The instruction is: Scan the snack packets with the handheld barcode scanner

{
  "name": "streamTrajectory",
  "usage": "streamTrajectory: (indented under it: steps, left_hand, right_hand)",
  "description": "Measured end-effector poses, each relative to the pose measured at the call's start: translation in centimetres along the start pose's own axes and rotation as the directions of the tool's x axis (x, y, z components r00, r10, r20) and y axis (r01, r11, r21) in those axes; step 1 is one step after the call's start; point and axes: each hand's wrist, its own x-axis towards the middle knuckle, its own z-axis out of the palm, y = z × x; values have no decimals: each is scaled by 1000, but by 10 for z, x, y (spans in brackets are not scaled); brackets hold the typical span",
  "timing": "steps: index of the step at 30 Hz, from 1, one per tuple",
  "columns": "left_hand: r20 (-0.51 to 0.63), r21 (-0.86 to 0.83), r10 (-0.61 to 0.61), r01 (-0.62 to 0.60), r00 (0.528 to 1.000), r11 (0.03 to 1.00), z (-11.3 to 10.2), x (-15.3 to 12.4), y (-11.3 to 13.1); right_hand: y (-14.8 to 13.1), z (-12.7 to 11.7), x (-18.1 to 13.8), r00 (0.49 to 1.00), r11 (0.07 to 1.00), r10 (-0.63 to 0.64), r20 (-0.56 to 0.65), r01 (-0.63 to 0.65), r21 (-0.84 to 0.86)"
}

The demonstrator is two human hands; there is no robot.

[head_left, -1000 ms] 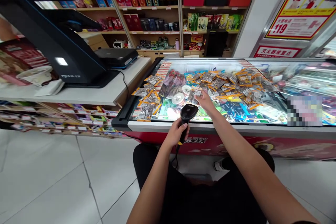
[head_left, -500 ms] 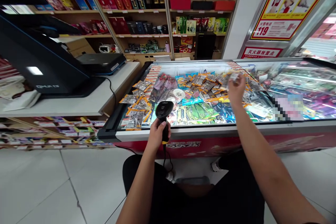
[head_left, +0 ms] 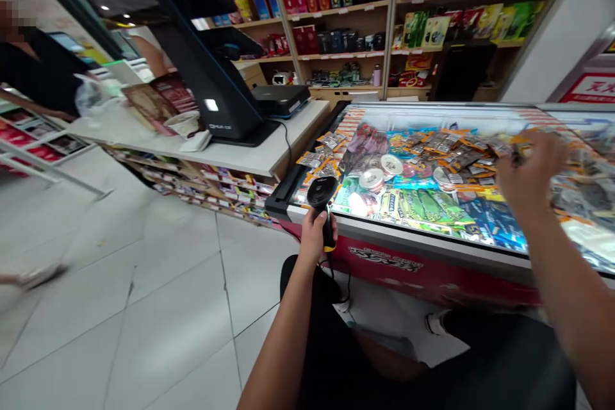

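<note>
My left hand (head_left: 313, 237) is wrapped round the handle of a black barcode scanner (head_left: 321, 195), held upright at the front left corner of a glass-topped chest freezer (head_left: 423, 238). My right hand (head_left: 528, 173) reaches far right over the glass, fingers pinched on a small dark snack packet (head_left: 515, 155); the hand is blurred. Several orange-edged snack packets (head_left: 446, 144) lie spread over the glass lid, with ice cream tubs and green wrappers visible beneath.
A white counter (head_left: 240, 157) at left carries a black checkout terminal (head_left: 216, 86) and a flat black device (head_left: 281, 99). A person in dark clothing (head_left: 38, 73) stands behind it at far left. Shelves of bottles and boxes (head_left: 346, 19) line the back wall.
The view has swung left and tilted. My right hand carried a packet from the middle of the lid out to the right. The left hand keeps the scanner in place.
</note>
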Motion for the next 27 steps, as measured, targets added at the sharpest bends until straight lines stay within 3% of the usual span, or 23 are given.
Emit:
streamTrajectory:
  steps: [2, 3, 6, 8, 11, 14, 16, 19, 22, 27]
  left_hand:
    - [-32, -11, 18, -18, 999, 1000, -10, -6, 0]
    - [-48, -17, 28, -29, 998, 999, -14, -9, 0]
    - [-93, -35, 55, -59, 994, 998, -26, -15, -2]
    - [-120, -48, 70, -77, 990, 996, -32, -18, -4]
    - [-151, -62, 87, -98, 985, 993, -41, -21, -8]
    - [-155, -66, 87, -98, 984, 993, -51, -22, -11]
    - [-138, -65, 76, -86, 988, 994, -58, -23, -11]
    - [-89, -61, 52, -57, 995, 997, -66, -25, -8]
    - [-12, -62, 28, -29, 1000, 998, -64, -26, -4]
    - [136, -75, 6, 4, 991, 997, -36, -19, -4]
  right_hand:
    - [-46, 54, 0, 997, 994, 19, -79, -10, 106]
    - [-73, 82, -1, 999, 989, -18, -34, 23, 146]
    - [-153, 158, -2, 957, 948, -131, 257, 45, 315]
    - [-195, 197, -2, 921, 952, -117, 371, -2, 305]
    - [-234, 240, 2, 888, 983, -15, 460, -72, 171]
    - [-246, 272, 4, 888, 991, 49, 457, -99, 86]
    - [-244, 285, 4, 903, 983, 77, 422, -140, 120]
    - [-228, 287, 8, 929, 922, 63, 365, -194, 336]
    - [-207, 265, 18, 947, 845, -31, 319, -145, 514]
    - [-180, 217, 24, 963, 878, -137, 230, 11, 479]
